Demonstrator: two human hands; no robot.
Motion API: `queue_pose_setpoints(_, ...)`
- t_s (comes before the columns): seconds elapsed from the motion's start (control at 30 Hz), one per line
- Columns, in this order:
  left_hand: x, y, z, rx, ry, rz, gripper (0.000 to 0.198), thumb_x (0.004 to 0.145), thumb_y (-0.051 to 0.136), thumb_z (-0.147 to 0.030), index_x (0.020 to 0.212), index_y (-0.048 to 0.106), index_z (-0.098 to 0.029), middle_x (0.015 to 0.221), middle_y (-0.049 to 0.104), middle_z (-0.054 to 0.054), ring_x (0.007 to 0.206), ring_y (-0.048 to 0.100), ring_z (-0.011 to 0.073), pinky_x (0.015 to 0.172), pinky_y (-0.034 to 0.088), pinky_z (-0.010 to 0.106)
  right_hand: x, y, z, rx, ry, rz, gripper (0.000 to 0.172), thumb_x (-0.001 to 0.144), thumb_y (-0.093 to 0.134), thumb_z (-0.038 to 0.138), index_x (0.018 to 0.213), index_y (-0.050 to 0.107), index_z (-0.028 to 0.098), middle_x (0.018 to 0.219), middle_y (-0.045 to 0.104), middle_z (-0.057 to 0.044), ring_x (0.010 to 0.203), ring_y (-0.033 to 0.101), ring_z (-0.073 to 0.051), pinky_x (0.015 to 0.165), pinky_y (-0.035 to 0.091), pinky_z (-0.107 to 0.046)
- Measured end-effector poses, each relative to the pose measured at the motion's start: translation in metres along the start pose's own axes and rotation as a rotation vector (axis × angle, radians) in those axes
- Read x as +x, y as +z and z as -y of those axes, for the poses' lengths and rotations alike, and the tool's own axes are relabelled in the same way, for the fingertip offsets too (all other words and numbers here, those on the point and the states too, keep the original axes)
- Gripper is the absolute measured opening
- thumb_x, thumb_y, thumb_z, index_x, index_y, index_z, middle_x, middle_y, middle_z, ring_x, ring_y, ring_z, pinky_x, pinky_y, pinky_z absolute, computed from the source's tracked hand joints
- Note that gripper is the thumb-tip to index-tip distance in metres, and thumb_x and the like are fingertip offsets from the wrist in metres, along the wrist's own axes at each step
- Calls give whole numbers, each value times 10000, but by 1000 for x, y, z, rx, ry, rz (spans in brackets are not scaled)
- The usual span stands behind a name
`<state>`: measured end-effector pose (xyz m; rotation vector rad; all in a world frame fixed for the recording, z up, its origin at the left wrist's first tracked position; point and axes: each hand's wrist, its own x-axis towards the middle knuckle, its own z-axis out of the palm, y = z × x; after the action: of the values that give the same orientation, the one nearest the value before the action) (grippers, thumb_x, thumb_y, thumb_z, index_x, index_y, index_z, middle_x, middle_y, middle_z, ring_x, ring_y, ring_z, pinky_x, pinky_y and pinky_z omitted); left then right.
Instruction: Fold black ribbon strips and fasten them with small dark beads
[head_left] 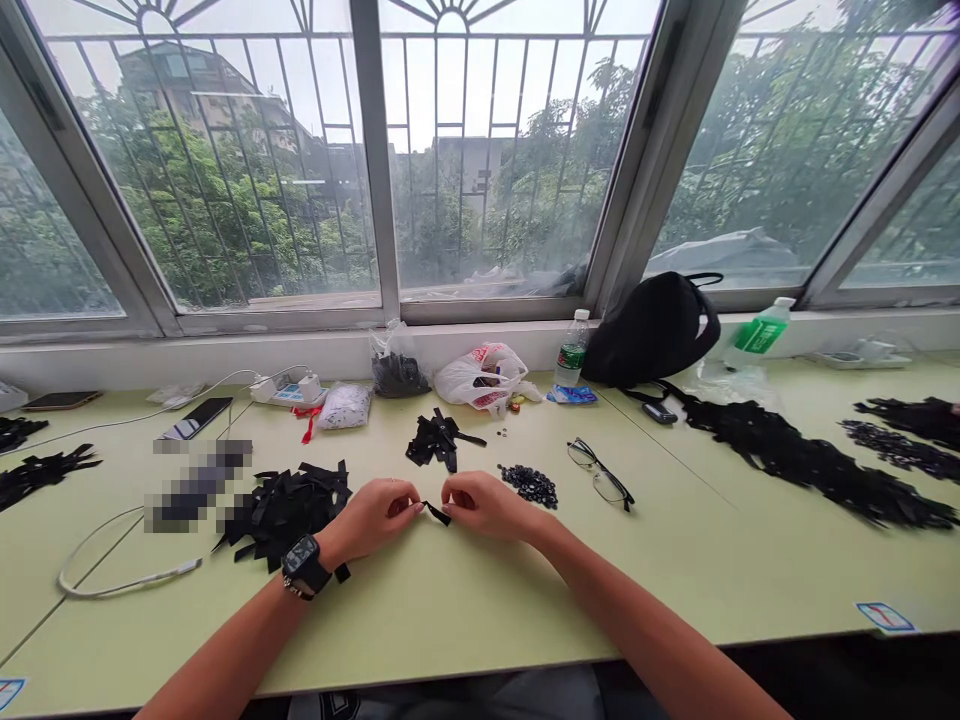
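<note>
My left hand (379,518) and my right hand (486,505) meet above the pale green table (420,620), their fingertips pinching a short black strip (437,513) between them. A heap of black strips (289,510) lies just left of my left hand. Behind my hands sits a small tied bunch of black strips (437,440). Near my right hand lies a scatter of small dark beads (531,486). A black wristwatch (306,563) is on my left wrist.
Glasses (600,474) lie right of the beads. Long black beaded strands (810,465) stretch along the right. Along the window sit a black bag (651,330), plastic bottles, and plastic bags. At left are a phone (196,418), power strip (289,392), and white cable (97,570).
</note>
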<state>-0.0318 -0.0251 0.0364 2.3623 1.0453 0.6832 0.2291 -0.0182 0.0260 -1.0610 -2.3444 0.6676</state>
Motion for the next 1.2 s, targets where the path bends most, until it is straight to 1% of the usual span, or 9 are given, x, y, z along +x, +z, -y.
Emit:
queue_pose_setpoints(0.63, 0, 0, 0, 20, -6, 31, 229, 1013, 566, -327, 921, 724, -190, 720, 630, 5, 653, 531, 147, 617, 403, 235, -1, 0, -2, -4, -20, 0, 57, 874, 657, 168, 891, 705, 196, 689, 572, 39, 632, 480, -116, 597, 336, -227)
queue_pose_setpoints(0.9, 0, -1, -1, 25, -7, 36, 235, 1012, 567, -333, 903, 716, -188, 716, 633, 6, 652, 531, 149, 616, 398, 237, 0, 0, -1, -20, -22, 9, 51, 882, 649, 168, 885, 694, 193, 689, 563, 42, 636, 475, -112, 603, 332, -223)
queue_pose_setpoints(1.2, -1, -2, -2, 11, -4, 36, 220, 1009, 566, -320, 900, 709, -192, 690, 594, -6, 640, 501, 145, 605, 389, 232, -1, 0, 0, -34, -25, 5, 45, 891, 649, 176, 890, 692, 194, 693, 561, 45, 638, 475, -110, 605, 330, -227)
